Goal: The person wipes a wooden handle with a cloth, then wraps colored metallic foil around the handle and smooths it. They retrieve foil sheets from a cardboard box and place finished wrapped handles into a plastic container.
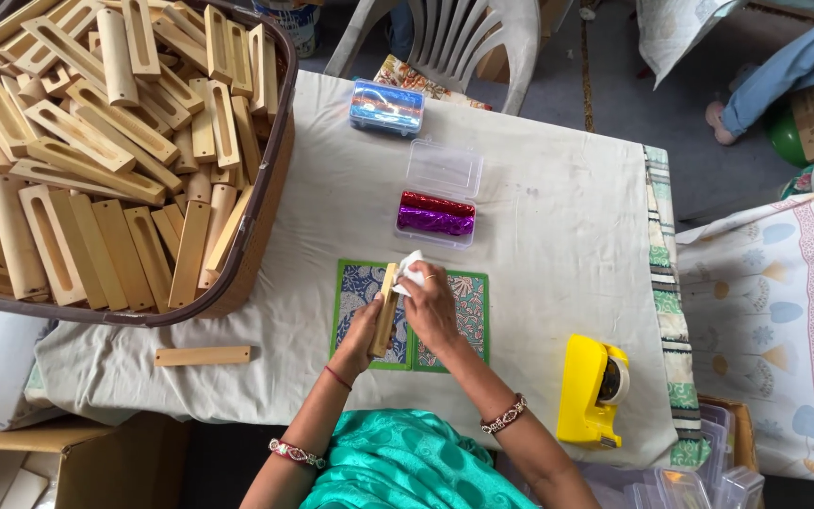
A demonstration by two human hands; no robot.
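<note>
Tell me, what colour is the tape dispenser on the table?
Yellow; the tape dispenser shows best in the head view.

Teal patterned garment (407, 467) at bottom centre, beaded bracelets on both wrists, a red thread, a finger ring.

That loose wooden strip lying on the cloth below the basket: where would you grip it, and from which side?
Grip the loose wooden strip at its middle, coming straight down from above, with fingers across its two long edges. It lies flat on the white cloth, running left to right, with bare cloth along both long edges, so nothing blocks them. The left hand is nearer, though it holds a wooden piece now.
</note>
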